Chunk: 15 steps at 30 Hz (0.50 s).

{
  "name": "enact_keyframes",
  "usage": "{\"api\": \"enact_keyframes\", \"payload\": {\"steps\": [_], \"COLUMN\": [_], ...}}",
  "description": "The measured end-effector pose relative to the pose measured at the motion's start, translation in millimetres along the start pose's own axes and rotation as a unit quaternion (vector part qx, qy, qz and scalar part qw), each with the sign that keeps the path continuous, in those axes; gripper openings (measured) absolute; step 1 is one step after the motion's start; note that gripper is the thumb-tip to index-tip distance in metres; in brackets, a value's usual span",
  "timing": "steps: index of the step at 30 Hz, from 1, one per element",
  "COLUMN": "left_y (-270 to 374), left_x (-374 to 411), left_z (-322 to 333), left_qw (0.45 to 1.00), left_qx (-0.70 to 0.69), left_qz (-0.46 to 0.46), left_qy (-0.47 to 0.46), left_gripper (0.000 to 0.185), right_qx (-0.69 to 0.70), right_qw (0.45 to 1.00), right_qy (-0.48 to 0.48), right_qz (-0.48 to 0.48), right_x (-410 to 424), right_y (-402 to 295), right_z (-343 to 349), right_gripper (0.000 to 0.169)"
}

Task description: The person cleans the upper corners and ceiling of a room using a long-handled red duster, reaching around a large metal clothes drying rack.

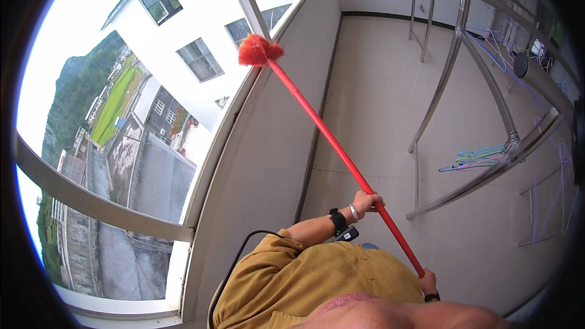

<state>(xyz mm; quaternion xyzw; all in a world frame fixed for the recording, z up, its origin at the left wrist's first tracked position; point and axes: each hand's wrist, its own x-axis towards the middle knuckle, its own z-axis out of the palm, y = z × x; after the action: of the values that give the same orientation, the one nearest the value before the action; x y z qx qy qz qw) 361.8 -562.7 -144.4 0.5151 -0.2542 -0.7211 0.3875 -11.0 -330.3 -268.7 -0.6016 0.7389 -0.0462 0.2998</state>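
My left hand (365,203) is closed around the middle of a long red broom handle (336,146). Lower down, my right hand (428,282) grips the handle near its end, beside my body. The handle slants up and left to a brush head with red bristles (259,50). That head is at the window sill (224,119), by the foot of an upright window frame bar (253,4); whether the bristles press on the sill I cannot tell. A silver bracelet (353,213) and a black wrist strap (338,220) are on my left wrist.
To my left runs a wall (260,146) below large windows, with buildings outside. Metal drying racks (438,82) stand on the tiled floor (361,82) at right. Coloured clothes hangers (477,156) hang from the nearer one. A black cable (237,256) passes by my left arm.
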Motion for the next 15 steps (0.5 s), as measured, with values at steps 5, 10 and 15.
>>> {"api": "enact_keyframes", "payload": {"steps": [5,10,15], "left_y": [54,188,276], "left_x": [-20,-45,-59], "left_z": [13,5,-30], "left_qw": [0.987,0.955,0.909], "left_qx": [0.05,0.103,0.056], "left_qz": [0.053,0.269,0.412], "left_qy": [-0.144,-0.069,0.02], "left_gripper": [0.014,0.011,0.016], "right_qx": [0.075,0.152,0.222], "right_qw": [0.996,0.977,0.948], "right_qy": [-0.006,0.109,-0.084], "right_qz": [0.046,-0.104,-0.212], "right_x": [-3,135,199], "right_y": [1,-119,-255], "right_z": [18,3,-27], "right_gripper": [0.012,0.015,0.022]}}
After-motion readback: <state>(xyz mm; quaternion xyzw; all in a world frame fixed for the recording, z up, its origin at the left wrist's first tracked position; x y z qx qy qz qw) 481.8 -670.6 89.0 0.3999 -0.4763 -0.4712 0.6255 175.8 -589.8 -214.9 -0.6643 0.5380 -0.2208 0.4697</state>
